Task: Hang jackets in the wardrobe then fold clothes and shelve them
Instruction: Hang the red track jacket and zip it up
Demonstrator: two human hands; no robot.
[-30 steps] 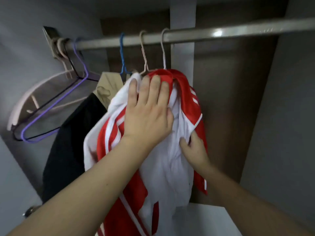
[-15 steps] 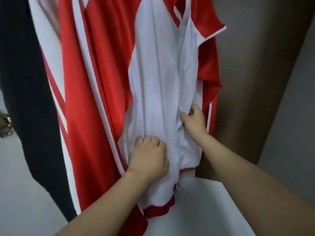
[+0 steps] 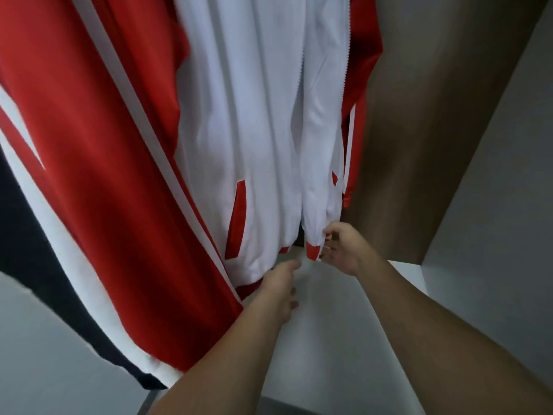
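Red-white jacket (image 3: 245, 121) hangs in wardrobe, front unzipped, two white panels side by side, red hem at bottom. Left hand (image 3: 279, 287) at hem of left panel, fingers curled under fabric edge; grip partly hidden, blurred. Right hand (image 3: 341, 250) at hem of right panel, thumb and fingertips pinching red hem corner near zipper end. Dark garment (image 3: 39, 265) hangs just left of jacket, touching it. White shelf (image 3: 344, 330) below hands. Brown back panel (image 3: 425, 130) behind jacket, grey side wall (image 3: 493, 175) to right.
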